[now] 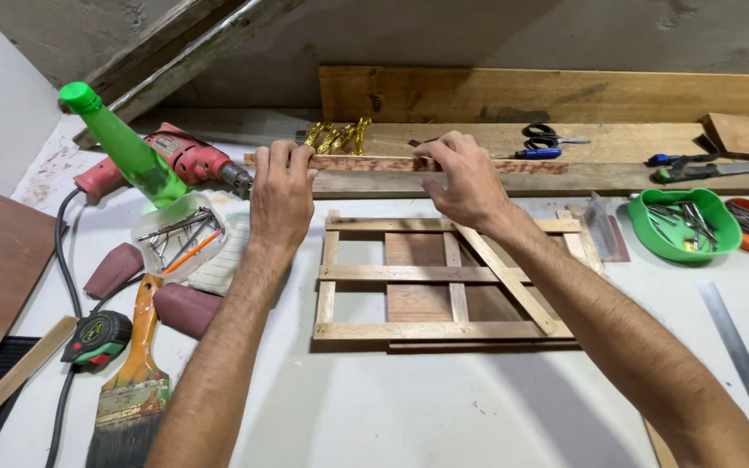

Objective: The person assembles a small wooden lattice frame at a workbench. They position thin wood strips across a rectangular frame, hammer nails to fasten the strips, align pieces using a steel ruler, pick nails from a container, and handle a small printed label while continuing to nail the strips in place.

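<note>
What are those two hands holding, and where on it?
A thin reddish wooden strip: the left hand grips its left end, the right hand pinches near its middle.

workshop | drill | nail bowl | paintbrush | wooden frame

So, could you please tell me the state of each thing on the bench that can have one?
Left hand: gripping the left end of the reddish wooden strip.
Right hand: fingertips pinching the strip further along.
Reddish wooden strip: held level above the bench.
Slatted wooden frame: lying flat, one slat diagonal.
Green glue bottle: capped, tilted.
Red electric drill: lying on its side.
Scissors: closed.
Paintbrush: lying flat.
Green tray: holding nails.
</note>
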